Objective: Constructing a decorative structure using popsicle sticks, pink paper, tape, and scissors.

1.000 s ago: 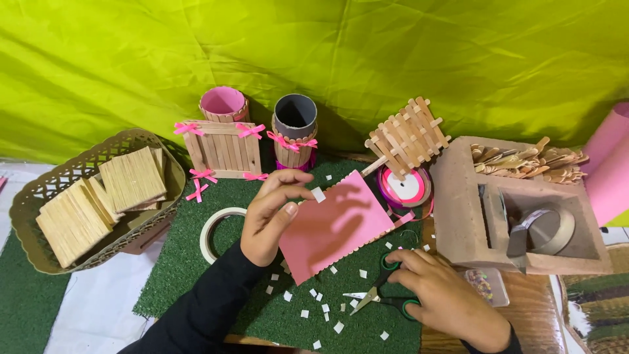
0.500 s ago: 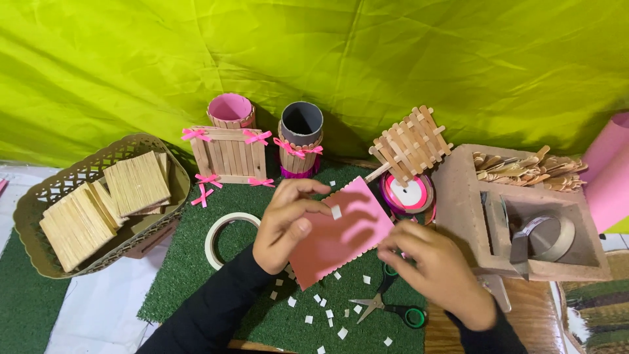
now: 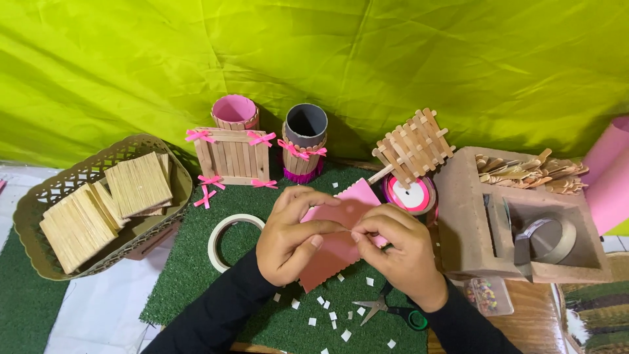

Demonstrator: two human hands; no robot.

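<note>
Over fuzzy turf [image 3: 196, 275], hands pinch scalloped pink sheet [image 3: 334, 252].

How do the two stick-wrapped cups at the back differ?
The left cup is pink inside; the right cup is dark grey inside. The left cup stands behind the small stick fence, half hidden; the right cup is in full view, with a pink bow and fringe. Both are upright, open-topped and clad in wooden sticks.

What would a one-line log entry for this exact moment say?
left hand: holds pink sheet | right hand: pinches sheet's middle | scissors: lying on green mat | tape ring: left of hands
</note>
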